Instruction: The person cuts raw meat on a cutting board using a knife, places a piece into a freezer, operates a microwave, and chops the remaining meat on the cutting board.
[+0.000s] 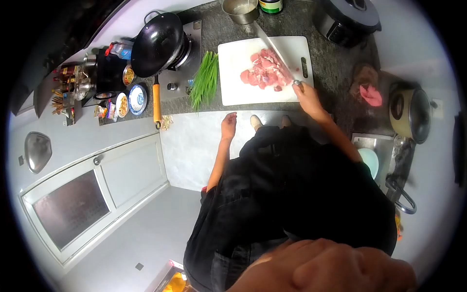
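A kitchen knife (273, 48) is in my right hand (309, 100), its fingers wrapped round the handle near the board's front right corner. The blade slants away to the far left, along the right side of a pile of cut raw pink meat (265, 70). Beneath the meat lies a white cutting board (233, 95) with a handle slot at its right end. My left hand (228, 126) hangs just off the counter's front edge, fingers loosely apart and holding nothing. A bunch of green chives or similar greens (204, 80) lies left of the board.
A black wok (158, 44) sits on the stove at left, its wooden handle (156, 102) over the counter edge. Behind the board stand a metal pot (241, 14) and a jar (271, 6). At right are a cooker (340, 22), a pink cloth (370, 95) and a sink (384, 143).
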### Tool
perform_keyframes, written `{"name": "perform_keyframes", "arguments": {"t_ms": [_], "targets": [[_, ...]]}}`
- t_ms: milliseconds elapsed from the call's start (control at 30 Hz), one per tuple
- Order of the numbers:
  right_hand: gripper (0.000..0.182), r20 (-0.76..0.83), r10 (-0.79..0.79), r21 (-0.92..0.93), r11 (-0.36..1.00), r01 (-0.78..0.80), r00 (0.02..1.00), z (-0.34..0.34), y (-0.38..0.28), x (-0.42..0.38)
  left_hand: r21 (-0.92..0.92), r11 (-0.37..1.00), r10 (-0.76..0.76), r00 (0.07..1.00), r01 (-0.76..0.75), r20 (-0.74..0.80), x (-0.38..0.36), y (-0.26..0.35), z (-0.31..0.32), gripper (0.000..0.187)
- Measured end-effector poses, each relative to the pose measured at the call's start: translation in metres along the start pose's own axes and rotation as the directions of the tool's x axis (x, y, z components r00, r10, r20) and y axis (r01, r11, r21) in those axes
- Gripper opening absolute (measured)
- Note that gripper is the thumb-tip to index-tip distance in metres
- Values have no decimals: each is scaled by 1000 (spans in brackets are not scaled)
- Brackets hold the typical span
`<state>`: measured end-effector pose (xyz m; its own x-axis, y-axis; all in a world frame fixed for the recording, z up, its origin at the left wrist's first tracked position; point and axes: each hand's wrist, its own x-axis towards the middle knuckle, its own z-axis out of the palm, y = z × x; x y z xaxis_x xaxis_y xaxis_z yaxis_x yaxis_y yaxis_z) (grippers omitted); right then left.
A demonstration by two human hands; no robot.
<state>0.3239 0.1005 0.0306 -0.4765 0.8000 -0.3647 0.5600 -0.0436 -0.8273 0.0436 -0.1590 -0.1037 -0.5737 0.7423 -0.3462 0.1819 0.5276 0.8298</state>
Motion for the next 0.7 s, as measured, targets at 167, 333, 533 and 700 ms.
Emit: {"name": "perform_keyframes", "arguments": {"t_ms": [167,333,533,700], "targets": [[42,19,-8,-36,999,9,1000,-6,-22,-4,54,998,-40,999,39,20,-4,-4,-4,27],[45,15,-49,-180,982,51,999,14,22,10,28,1000,-8,1000,7,11,0,7,-3,26],[47,10,-74,-36,997,74,997,-1,-30,-14,10,996,88,994,-87,-57,4,-17,-3,23],[41,-18,-128,-84,988,126,992,13,11,15,41,998,39,998,-37,-57,7,-16,-3,23]]}}
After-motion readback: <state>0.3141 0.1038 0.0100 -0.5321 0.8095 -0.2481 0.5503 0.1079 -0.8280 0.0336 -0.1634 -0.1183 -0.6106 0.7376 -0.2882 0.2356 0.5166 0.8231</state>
